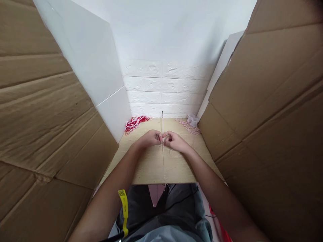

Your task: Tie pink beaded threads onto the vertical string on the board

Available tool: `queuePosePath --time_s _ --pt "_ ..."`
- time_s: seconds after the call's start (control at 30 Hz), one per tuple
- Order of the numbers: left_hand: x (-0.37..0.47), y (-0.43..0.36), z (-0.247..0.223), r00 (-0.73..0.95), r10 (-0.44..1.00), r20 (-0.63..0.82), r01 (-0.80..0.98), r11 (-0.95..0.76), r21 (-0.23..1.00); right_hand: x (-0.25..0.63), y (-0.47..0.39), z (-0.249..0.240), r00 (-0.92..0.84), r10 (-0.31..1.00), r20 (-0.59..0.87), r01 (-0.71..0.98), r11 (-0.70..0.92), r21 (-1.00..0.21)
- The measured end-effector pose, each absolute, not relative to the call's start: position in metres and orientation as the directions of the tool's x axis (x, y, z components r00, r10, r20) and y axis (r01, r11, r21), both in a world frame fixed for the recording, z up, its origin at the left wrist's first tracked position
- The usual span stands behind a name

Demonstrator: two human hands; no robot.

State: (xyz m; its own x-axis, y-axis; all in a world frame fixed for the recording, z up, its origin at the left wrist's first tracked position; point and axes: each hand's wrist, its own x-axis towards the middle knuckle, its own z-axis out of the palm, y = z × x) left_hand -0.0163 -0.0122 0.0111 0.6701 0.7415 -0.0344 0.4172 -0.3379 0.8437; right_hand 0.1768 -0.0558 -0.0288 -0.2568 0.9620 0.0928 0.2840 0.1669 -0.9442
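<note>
A thin pale cord [163,163] runs down the middle of the wooden board, from a small dark hook [162,112] at the wall end to past the near edge, where its loose ends hang. My left hand [153,137] is closed, its thumb and fingertips pinching at the cord from the left. From the other side my right hand [174,141] meets it, fingers curled and fingertips on the cord. A fine loose strand [173,154] curves over the board below my right hand. What exactly lies between the fingertips is too small to make out.
Red and white cords [136,124] lie heaped at the far left of the board [146,168]. Pale pink cords [189,126] and small clear plastic cups [193,120] sit at the far right. Tall cardboard panels [50,117] flank both sides; a white brick-patterned wall [143,84] stands behind.
</note>
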Motion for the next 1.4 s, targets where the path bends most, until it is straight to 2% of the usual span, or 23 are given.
queuePosePath --time_s 0.2,0.43,0.57,0.67,0.9,1.17,1.3,1.4 --pt "-0.016 -0.013 0.013 0.63 0.776 -0.034 0.504 -0.376 0.778 0.177 -0.061 -0.023 -0.261 0.958 0.117 0.274 0.19 -0.943" --pt "-0.016 -0.012 0.012 0.703 0.71 -0.032 0.501 -0.463 0.731 0.177 -0.059 -0.026 -0.272 0.953 0.133 0.317 0.219 -0.923" --pt "-0.016 -0.009 0.01 0.703 0.711 -0.016 0.503 -0.48 0.719 0.179 -0.064 -0.019 -0.259 0.954 0.152 0.402 0.249 -0.881" --pt "-0.017 -0.008 0.008 0.701 0.713 0.002 0.5 -0.493 0.712 0.184 -0.066 -0.012 -0.234 0.953 0.194 0.516 0.291 -0.806" --pt "-0.019 -0.011 0.009 0.666 0.745 0.033 0.534 -0.509 0.675 0.197 -0.063 -0.011 -0.12 0.962 0.245 0.696 0.257 -0.671" --pt "-0.025 -0.005 0.009 0.574 0.818 0.023 0.66 -0.479 0.579 0.219 -0.054 -0.011 0.153 0.901 0.406 0.748 0.163 -0.644" --pt "-0.028 -0.004 0.011 0.519 0.854 0.033 0.722 -0.458 0.519 0.227 -0.05 -0.009 0.341 0.829 0.444 0.692 0.098 -0.715" --pt "-0.029 -0.005 0.015 0.477 0.878 0.045 0.757 -0.436 0.486 0.23 -0.045 -0.009 0.502 0.797 0.336 0.472 0.073 -0.879"
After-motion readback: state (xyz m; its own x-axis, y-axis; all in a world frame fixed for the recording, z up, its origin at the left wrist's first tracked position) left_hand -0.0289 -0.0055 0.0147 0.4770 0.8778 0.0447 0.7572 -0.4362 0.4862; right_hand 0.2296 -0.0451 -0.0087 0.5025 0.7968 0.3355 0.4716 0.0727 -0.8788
